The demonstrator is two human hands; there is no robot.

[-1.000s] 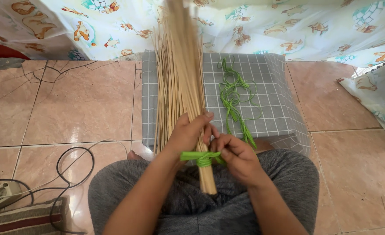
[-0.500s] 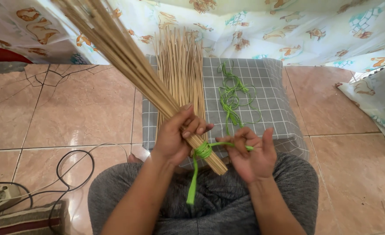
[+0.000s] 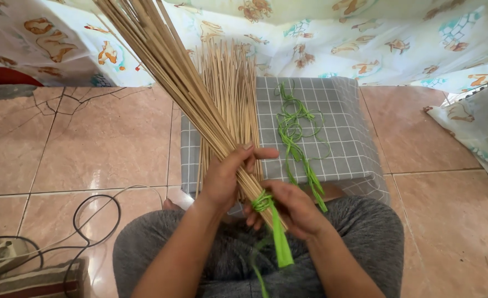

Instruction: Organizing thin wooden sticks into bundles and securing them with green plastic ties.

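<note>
1. Right hand is closed, its fingers pinched on the green strip just where it wraps the low end of the stick bundle; the loose tail of the strip hangs down over the grey-clad lap.
2. Left hand sits just above and to the left, clamped round the same bundle, thumb across the front.
3. Between them lies the binding, touching both hands, so neither has to reach.
4. From that grip the bundle's long axis runs up and away to the left, fanning out past the top edge of the view.
5. Farther off, a second heap of sticks and spare green strips lie on the grey checked cushion, on the right hand's side.
</note>
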